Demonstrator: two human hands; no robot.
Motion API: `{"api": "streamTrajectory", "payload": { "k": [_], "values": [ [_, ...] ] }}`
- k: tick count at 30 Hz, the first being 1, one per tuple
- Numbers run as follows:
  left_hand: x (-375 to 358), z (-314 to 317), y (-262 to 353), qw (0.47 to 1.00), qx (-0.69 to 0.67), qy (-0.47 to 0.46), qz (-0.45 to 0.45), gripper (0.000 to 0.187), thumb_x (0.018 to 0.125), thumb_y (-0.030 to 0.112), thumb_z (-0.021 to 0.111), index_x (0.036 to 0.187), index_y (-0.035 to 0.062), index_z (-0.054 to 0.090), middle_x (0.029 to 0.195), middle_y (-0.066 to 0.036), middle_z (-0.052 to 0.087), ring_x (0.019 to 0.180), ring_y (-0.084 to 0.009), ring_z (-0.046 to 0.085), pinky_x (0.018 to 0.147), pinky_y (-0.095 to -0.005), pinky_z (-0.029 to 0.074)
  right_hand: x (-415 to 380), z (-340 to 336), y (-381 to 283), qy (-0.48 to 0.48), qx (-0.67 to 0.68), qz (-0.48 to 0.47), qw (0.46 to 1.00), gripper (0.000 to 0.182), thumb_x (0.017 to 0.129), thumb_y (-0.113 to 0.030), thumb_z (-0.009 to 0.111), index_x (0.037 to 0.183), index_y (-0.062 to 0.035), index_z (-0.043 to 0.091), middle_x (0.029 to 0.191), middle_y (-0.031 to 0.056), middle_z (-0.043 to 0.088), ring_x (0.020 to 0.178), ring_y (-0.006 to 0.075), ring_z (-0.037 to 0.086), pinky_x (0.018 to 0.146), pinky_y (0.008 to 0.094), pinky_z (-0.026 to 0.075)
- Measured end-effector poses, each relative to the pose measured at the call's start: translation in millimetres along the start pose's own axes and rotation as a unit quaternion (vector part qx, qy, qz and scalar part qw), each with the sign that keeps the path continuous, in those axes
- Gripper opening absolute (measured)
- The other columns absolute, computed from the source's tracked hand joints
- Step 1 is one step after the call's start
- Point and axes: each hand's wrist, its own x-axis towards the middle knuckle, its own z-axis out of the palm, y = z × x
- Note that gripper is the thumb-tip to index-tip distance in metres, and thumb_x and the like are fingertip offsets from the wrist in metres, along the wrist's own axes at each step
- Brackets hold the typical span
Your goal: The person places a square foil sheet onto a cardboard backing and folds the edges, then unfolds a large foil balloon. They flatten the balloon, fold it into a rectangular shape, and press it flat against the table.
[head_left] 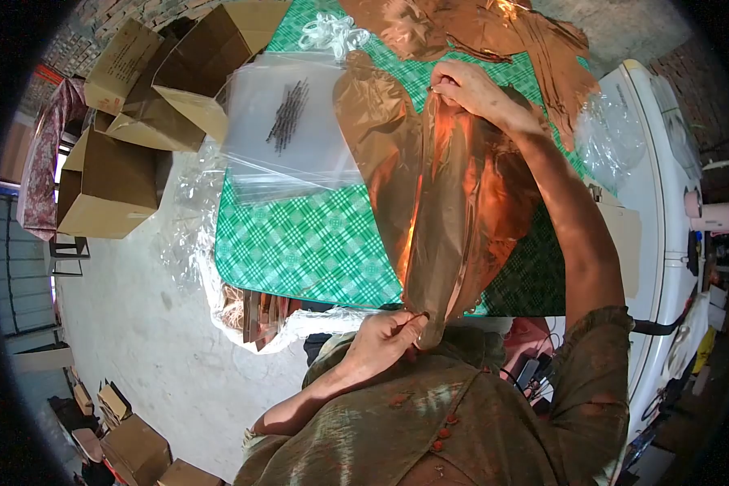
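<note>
A flat, shiny copper-coloured foil balloon point(441, 211) is stretched between my two hands, over the near edge of the table. At its far end, my right hand point(474, 93) pinches the foil between thumb and fingers. My left hand point(389, 340) grips the narrow near end, close to my body. One rounded lobe of foil point(373, 105) spreads to the left and overlaps the clear plastic bags. Creases and bright reflections run along the foil. More copper foil pieces point(478, 28) lie at the far end of the table.
A green checked cloth point(300, 243) covers the table. Clear plastic bags point(251, 121) with dark marks and a white string bundle point(332, 34) lie on it. Open cardboard boxes point(109, 182) stand left. A white appliance point(652, 202) borders the right side, beside crumpled clear plastic point(609, 138).
</note>
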Motion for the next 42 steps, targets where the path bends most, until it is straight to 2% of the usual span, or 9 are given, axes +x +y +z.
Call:
{"api": "streamTrajectory", "payload": {
  "k": [3, 8, 9, 11, 13, 21, 26, 30, 42],
  "values": [
    [0.1, -0.9, 0.9, 0.999, 0.028, 0.005, 0.018, 0.033, 0.108, 0.026, 0.061, 0.097, -0.0033, 0.073, 0.075, -0.005, 0.066, 0.064, -0.0095, 0.064, 0.058, -0.0293, 0.051, 0.1, 1.7, 0.0, -0.035, 0.02, 0.054, 0.998, 0.01, 0.094, -0.012, 0.068, 0.095, -0.0039, 0.063, 0.088, 0.0079, 0.058, 0.075, 0.0211, 0.059, 0.069, 0.037, 0.049],
    [-4.3, -1.9, -3.8, 0.995, 0.073, 0.048, 0.047, 0.037, 0.105, 0.029, 0.065, 0.082, -0.0003, 0.07, 0.062, -0.008, 0.059, 0.058, -0.0131, 0.057, 0.054, -0.0344, 0.044, 8.5, 5.7, 21.3, -0.055, -0.023, 0.021, 0.998, 0.01, 0.094, -0.013, 0.067, 0.1, -0.0045, 0.066, 0.091, 0.0102, 0.06, 0.08, 0.0255, 0.062, 0.073, 0.0386, 0.051],
    [-6.5, -7.6, -2.2, 0.992, 0.108, 0.042, 0.045, 0.033, 0.105, 0.027, 0.065, 0.087, -0.0005, 0.071, 0.066, -0.009, 0.065, 0.058, -0.0132, 0.059, 0.055, -0.0331, 0.046, 7.1, 7.7, 25.1, -0.059, -0.043, -0.011, 0.997, 0.011, 0.095, -0.013, 0.066, 0.102, -0.0041, 0.067, 0.093, 0.0112, 0.061, 0.084, 0.0281, 0.063, 0.076, 0.0401, 0.051],
    [-9.8, -13.1, 13.0, 0.994, 0.097, 0.042, -0.025, 0.031, 0.107, 0.024, 0.063, 0.096, -0.0026, 0.075, 0.084, -0.008, 0.075, 0.073, -0.0101, 0.065, 0.065, -0.027, 0.049, 3.4, -0.8, 6.2, -0.006, -0.028, -0.057, 0.998, 0.007, 0.09, -0.009, 0.067, 0.084, -0.0067, 0.064, 0.086, 0.0123, 0.066, 0.082, 0.0281, 0.064, 0.077, 0.041, 0.052],
    [-10.5, -20.0, 15.4, 0.994, 0.09, 0.045, -0.044, 0.027, 0.107, 0.019, 0.064, 0.103, -0.0055, 0.074, 0.085, -0.008, 0.075, 0.071, -0.0093, 0.065, 0.063, -0.026, 0.052, 6.7, -1.2, 13.3, -0.004, -0.032, -0.124, 0.992, 0.007, 0.086, -0.007, 0.069, 0.085, -0.0047, 0.062, 0.085, 0.0114, 0.064, 0.077, 0.0287, 0.063, 0.073, 0.0421, 0.05],
    [-13.1, -17.7, 24.9, 0.994, 0.062, 0.069, -0.061, 0.023, 0.105, 0.014, 0.065, 0.109, -0.0079, 0.072, 0.089, -0.009, 0.076, 0.07, -0.0093, 0.067, 0.059, -0.0249, 0.053, -4.1, -10.7, -5.9, -0.068, 0.156, 0.044, 0.984, 0.007, 0.095, 0.002, 0.062, 0.089, -0.0019, 0.06, 0.081, 0.008, 0.057, 0.064, 0.0182, 0.057, 0.06, 0.0331, 0.046],
    [-15.3, -12.6, 7.1, 0.956, 0.183, 0.208, 0.094, 0.027, 0.098, 0.011, 0.075, 0.122, 0.0029, 0.065, 0.075, -0.008, 0.074, 0.065, -0.0111, 0.069, 0.058, -0.0266, 0.052, -3.6, -3.3, 5.0, -0.036, 0.13, 0.055, 0.989, 0.005, 0.096, 0.003, 0.059, 0.092, -0.0003, 0.059, 0.077, 0.008, 0.058, 0.059, 0.0153, 0.056, 0.055, 0.0335, 0.045],
    [-10.7, -9.8, 10.3, 0.939, 0.234, 0.22, 0.122, 0.032, 0.095, 0.01, 0.078, 0.124, 0.0053, 0.065, 0.079, -0.012, 0.076, 0.065, -0.0192, 0.075, 0.058, -0.0299, 0.054, -1.3, -8.6, 4.9, -0.068, 0.151, 0.072, 0.984, 0.005, 0.096, 0.003, 0.058, 0.093, -0.0004, 0.057, 0.07, 0.0073, 0.056, 0.058, 0.0152, 0.055, 0.054, 0.0331, 0.044],
    [0.0, -4.6, 6.6, 0.893, 0.339, 0.237, 0.176, 0.025, 0.094, 0.011, 0.079, 0.115, 0.0053, 0.066, 0.071, -0.01, 0.071, 0.048, -0.0177, 0.065, 0.046, -0.0335, 0.05, 6.3, -14.5, 2.4, -0.108, 0.145, 0.116, 0.977, 0.006, 0.098, 0.0, 0.056, 0.092, -0.0024, 0.056, 0.067, 0.0061, 0.057, 0.058, 0.0149, 0.055, 0.054, 0.0326, 0.044]
  ]
}}
